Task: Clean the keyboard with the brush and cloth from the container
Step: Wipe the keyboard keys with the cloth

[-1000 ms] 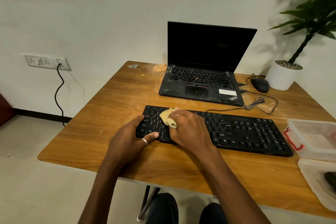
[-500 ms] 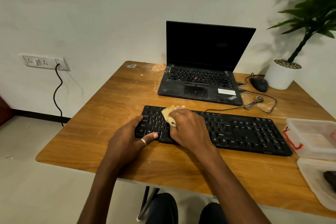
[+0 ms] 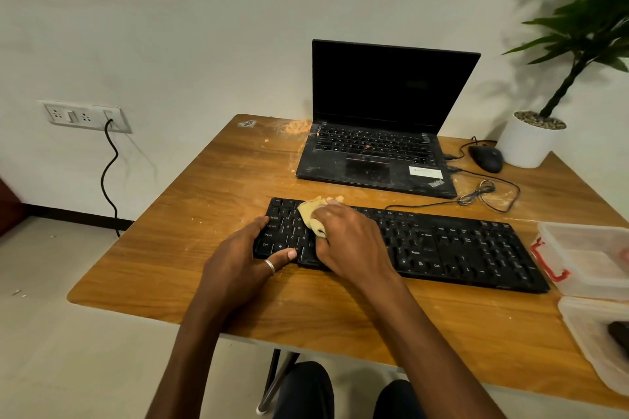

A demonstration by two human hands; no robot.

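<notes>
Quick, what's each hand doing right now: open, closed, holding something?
Left hand: closed on the keyboard at its left end, steadying it.
Right hand: closed on the cloth, pressing it onto the keyboard.

We have a single view, from a camera on the person's head, looking forward and down across the wooden surface [image 3: 211, 201]. It sits close. Both forearms enter from the bottom edge, and the left hand [image 3: 238, 258] and right hand [image 3: 350, 241] lie near the frame's centre on the keyboard [image 3: 459, 248]. The wide lens also takes in the wall [image 3: 204, 27] behind, the floor [image 3: 51, 333] at left and the person's knees [image 3: 306, 388] below.
</notes>
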